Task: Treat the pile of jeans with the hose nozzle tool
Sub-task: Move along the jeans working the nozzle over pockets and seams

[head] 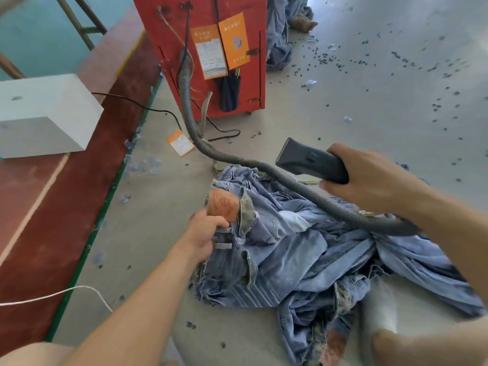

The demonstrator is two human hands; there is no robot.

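Right hand grips the nozzle, raised just above the jeans, hose trailing away beneath it. Left hand clutches a waistband at the pile's near edge, likely holding the cloth steady for a pass.

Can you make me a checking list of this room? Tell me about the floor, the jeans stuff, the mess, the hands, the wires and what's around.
Surface: grey concrete floor; a red painted strip runs along its left edge.
Job's things: pile of jeans lies crumpled on the floor; black nozzle is held above it, not touching; ribbed hose runs to the red cabinet.
Clutter: small dark bits scattered over the floor; orange tag lying flat.
Hands: left hand grips the jeans' waistband; right hand holds the nozzle.
Cables: black cable and white cord on the floor.
Surroundings: white block; more jeans behind the cabinet.
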